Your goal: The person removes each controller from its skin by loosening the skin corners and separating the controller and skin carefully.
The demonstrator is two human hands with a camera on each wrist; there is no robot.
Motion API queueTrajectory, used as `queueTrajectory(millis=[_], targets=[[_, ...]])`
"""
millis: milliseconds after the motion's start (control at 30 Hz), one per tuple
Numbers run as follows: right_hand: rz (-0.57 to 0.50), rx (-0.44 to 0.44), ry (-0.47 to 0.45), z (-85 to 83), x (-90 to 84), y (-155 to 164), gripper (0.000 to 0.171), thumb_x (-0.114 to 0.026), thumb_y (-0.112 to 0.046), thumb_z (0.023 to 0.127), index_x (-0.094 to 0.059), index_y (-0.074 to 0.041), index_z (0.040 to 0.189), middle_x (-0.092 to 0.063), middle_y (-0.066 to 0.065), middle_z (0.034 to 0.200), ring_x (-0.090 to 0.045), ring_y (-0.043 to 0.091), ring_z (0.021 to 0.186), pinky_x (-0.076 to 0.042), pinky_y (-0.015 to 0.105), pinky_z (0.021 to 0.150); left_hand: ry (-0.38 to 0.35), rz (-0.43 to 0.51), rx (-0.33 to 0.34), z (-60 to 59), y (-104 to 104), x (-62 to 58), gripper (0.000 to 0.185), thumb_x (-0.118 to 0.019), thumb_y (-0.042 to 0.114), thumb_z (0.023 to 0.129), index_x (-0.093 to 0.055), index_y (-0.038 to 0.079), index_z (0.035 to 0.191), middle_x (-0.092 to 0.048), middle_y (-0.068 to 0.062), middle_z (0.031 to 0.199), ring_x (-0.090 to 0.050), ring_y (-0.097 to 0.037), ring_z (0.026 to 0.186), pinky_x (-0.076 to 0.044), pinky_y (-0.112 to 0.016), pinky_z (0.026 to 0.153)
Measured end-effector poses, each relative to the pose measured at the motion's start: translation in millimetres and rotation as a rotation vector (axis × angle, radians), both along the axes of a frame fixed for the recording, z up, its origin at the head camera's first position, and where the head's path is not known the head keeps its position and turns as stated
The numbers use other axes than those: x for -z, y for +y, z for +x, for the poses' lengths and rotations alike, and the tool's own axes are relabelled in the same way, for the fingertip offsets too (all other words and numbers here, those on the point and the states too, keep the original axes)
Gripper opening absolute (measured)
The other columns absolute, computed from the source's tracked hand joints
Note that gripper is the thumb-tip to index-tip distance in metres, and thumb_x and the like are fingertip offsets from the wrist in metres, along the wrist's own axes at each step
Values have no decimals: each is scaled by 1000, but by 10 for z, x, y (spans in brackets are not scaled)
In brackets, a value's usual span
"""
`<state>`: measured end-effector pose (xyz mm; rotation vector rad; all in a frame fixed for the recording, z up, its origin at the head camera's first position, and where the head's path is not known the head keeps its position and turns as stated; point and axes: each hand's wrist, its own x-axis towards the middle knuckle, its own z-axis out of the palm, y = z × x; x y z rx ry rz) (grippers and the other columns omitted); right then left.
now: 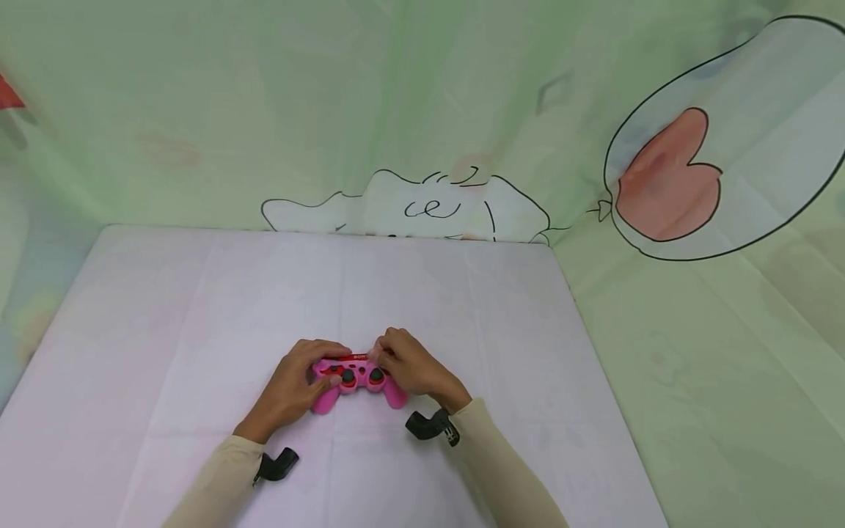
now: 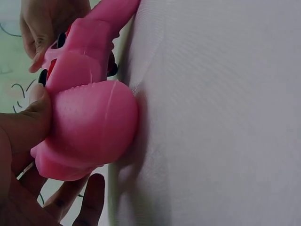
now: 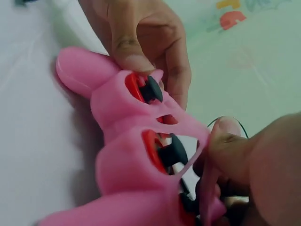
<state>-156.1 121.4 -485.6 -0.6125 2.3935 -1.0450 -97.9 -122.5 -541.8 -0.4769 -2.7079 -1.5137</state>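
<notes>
Pink controller (image 1: 357, 381) gripped between both hands (image 1: 350, 374).

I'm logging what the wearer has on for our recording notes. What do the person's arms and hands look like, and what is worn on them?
Both arms wear long, close-fitting cream sleeves that end at the wrists. The left hand and right hand are bare: no gloves, and no rings that I can make out. A small black wrist-mounted camera sits at each cuff, the left one and the right one.

The only readable lettering is the small pale word "SONY" on the red top edge of the game controller (image 1: 357, 374), seen in the head view between the two thumbs.
</notes>
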Motion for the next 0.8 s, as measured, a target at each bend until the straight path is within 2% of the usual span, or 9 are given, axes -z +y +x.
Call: queueTrajectory(millis=[133,233,333,400,567,700,800], targets=[[-11,-22,43,47,9,54,19,-62,-15,107,-71,-12,91,-52,2,89,-41,18,92,-33,32,79,14,-31,5,-10,11,-30,42,-84,9,91,-74,23,129,-70,4,136,-59,-21,126,-50,-52,109],[35,-32,110,104,3,80,11,-76,-19,99,-69,-15,91,-56,0,93,-41,17,94,-34,34,84,9,-37,6,-7,12,-52,41,-83,9,91,-74,23,128,-70,4,136,-59,-21,126,-50,-52,109],[113,-26,214,177,-9,72,23,-89,-25,88,-67,-18,91,-61,-3,94,-44,15,94,-35,36,88,6,-32,12,1,9,-62,40,-83,10,91,-74,23,127,-70,4,136,-59,-21,126,-50,-52,109],[170,-22,313,228,-12,52,30,-93,-29,82,-66,-19,89,-66,-5,92,-45,14,92,-36,36,89,9,-28,16,5,8,-62,40,-83,10,91,-74,23,127,-70,4,135,-59,-21,125,-50,-51,108],[250,-21,604,342,23,25,30,-95,-31,79,-68,-21,86,-72,-8,88,-46,12,84,-37,31,77,5,-26,14,8,9,-60,40,-84,12,91,-74,23,128,-70,5,136,-59,-20,125,-50,-49,106],[223,-24,812,415,104,52,27,-94,-29,80,-70,-21,88,-72,-9,89,-49,12,82,-37,28,72,-7,-35,10,11,13,-60,40,-83,14,91,-73,24,129,-70,6,137,-58,-20,126,-51,-49,107],[164,-41,916,441,181,81,25,-94,-28,81,-71,-21,87,-72,-7,89,-51,13,82,-38,28,71,-8,-29,9,17,18,-60,40,-83,14,91,-73,24,129,-69,6,137,-58,-20,126,-51,-49,107]])
